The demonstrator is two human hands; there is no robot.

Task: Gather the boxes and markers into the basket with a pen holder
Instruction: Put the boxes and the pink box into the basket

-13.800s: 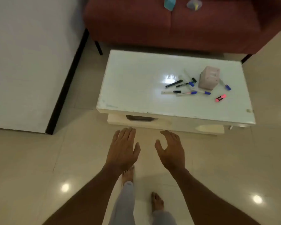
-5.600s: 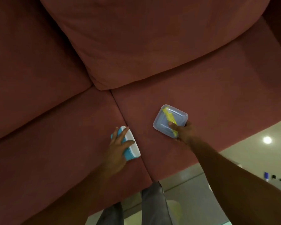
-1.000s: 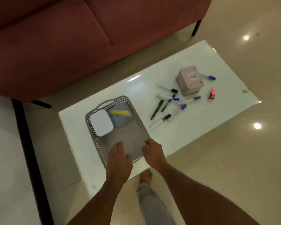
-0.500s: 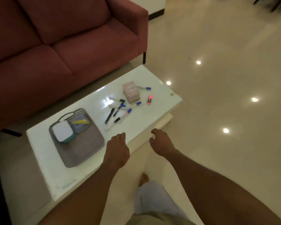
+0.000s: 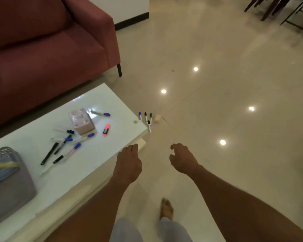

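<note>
A grey basket (image 5: 16,191) sits at the left end of the white table (image 5: 98,165), holding a clear box with a yellow item (image 5: 4,167) and a teal box cut off at the frame edge. Several markers (image 5: 63,147) lie loose mid-table beside a pink pen holder (image 5: 81,121); a pink highlighter (image 5: 106,129) lies to its right. More markers (image 5: 146,119) and a small cream box (image 5: 157,118) lie on the floor past the table's corner. My left hand (image 5: 129,165) hovers over the table's near edge, my right hand (image 5: 182,158) over the floor; both hold nothing.
A red sofa (image 5: 47,49) stands behind the table. Glossy tiled floor (image 5: 234,84) spreads to the right, with dark chair legs (image 5: 276,9) at the top right. My feet and grey trousers (image 5: 166,212) are below my hands.
My view has swung right since the basket was under my hands. Both hands left the basket and now hang past the table's right end; floor markers have come into sight.
</note>
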